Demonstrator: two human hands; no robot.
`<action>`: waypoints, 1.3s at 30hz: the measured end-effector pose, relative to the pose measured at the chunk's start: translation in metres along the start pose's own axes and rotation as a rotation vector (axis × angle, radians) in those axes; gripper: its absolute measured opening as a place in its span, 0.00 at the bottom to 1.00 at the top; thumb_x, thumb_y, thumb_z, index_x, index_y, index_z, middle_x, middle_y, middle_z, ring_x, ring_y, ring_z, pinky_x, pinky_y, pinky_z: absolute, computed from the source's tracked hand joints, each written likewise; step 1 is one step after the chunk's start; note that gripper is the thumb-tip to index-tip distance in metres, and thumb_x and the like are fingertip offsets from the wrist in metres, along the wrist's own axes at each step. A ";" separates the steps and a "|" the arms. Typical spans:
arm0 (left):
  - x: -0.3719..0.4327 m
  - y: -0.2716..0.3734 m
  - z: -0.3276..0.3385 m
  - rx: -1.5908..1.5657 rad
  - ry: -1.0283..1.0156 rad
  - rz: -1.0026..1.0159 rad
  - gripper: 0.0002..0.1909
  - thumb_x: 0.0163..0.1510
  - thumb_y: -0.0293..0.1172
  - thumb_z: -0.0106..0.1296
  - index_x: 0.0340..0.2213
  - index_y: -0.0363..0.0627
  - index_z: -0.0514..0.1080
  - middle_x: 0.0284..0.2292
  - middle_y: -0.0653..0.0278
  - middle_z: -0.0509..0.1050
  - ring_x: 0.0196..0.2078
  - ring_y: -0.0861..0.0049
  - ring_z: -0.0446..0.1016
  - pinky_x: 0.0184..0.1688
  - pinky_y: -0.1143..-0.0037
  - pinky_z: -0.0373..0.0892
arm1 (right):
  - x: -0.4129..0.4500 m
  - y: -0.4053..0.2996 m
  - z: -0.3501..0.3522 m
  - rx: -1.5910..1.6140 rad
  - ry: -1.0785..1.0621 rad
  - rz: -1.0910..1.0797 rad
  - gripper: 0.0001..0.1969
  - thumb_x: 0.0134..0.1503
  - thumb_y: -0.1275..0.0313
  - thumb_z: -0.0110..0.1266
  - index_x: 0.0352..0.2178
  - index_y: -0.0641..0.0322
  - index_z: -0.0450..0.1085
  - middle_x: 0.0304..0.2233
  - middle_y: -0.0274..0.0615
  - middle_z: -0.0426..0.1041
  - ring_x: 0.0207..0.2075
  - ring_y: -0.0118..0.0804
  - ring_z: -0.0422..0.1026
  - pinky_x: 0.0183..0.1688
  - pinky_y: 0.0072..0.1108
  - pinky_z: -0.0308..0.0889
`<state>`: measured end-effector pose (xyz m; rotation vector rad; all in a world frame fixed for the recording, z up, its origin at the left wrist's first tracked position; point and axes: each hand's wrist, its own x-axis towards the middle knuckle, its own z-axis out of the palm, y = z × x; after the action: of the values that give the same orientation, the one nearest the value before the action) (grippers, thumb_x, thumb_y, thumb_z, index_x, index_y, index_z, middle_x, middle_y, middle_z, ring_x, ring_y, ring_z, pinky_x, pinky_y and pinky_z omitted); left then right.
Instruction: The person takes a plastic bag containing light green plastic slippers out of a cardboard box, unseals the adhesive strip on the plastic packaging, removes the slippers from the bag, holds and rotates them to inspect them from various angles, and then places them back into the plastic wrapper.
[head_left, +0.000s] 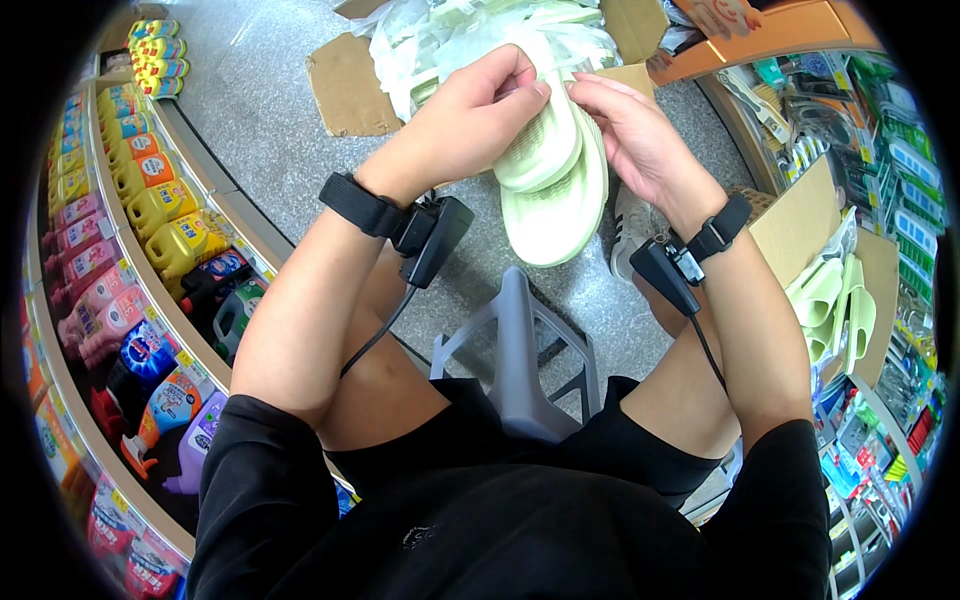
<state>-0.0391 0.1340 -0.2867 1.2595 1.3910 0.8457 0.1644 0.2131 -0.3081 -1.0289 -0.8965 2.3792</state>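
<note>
A pair of pale green slippers (551, 217), one overlapping the other with soles pointing towards me, hangs between my hands above the floor. My left hand (499, 105) has its thumb and curled fingers closed on the upper end of the slippers, at their left edge. At their right side is my right hand (626, 124), its thumb and forefinger near a thin piece by the slippers' edge; whether it pinches anything cannot be told. Beyond both hands, more pale green slippers in clear plastic bags (465, 37) fill an open cardboard box (352, 86).
A grey plastic stool (517, 360) stands between my legs. Shelves of detergent bottles (176, 206) line the left. At right, a second cardboard box (881, 300) holds green slippers (825, 300), beside racks of packaged brushes (915, 187). An orange display (787, 30) is at upper right.
</note>
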 end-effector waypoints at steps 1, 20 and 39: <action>0.000 0.000 0.001 -0.014 0.004 -0.005 0.11 0.68 0.38 0.48 0.35 0.44 0.68 0.29 0.78 0.68 0.32 0.93 0.64 0.35 0.84 0.63 | 0.000 -0.002 -0.001 -0.028 -0.009 0.022 0.20 0.64 0.69 0.56 0.53 0.71 0.66 0.48 0.44 0.75 0.48 0.29 0.76 0.54 0.22 0.72; 0.009 -0.006 -0.003 -0.067 0.089 -0.065 0.13 0.69 0.38 0.41 0.35 0.44 0.69 0.26 0.75 0.65 0.29 0.87 0.64 0.34 0.80 0.65 | -0.011 0.004 0.009 -0.681 -0.135 -0.290 0.51 0.52 0.74 0.65 0.70 0.68 0.40 0.68 0.60 0.51 0.68 0.46 0.57 0.68 0.29 0.53; -0.010 0.010 -0.004 0.153 -0.288 0.223 0.58 0.36 0.36 0.79 0.64 0.50 0.55 0.46 0.63 0.71 0.50 0.73 0.70 0.54 0.73 0.67 | 0.002 -0.003 -0.009 -0.171 -0.057 0.100 0.23 0.62 0.68 0.56 0.54 0.73 0.63 0.47 0.49 0.75 0.46 0.33 0.79 0.48 0.23 0.77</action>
<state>-0.0416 0.1266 -0.2741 1.6087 1.1141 0.6826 0.1703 0.2203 -0.3114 -1.0982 -1.1090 2.4595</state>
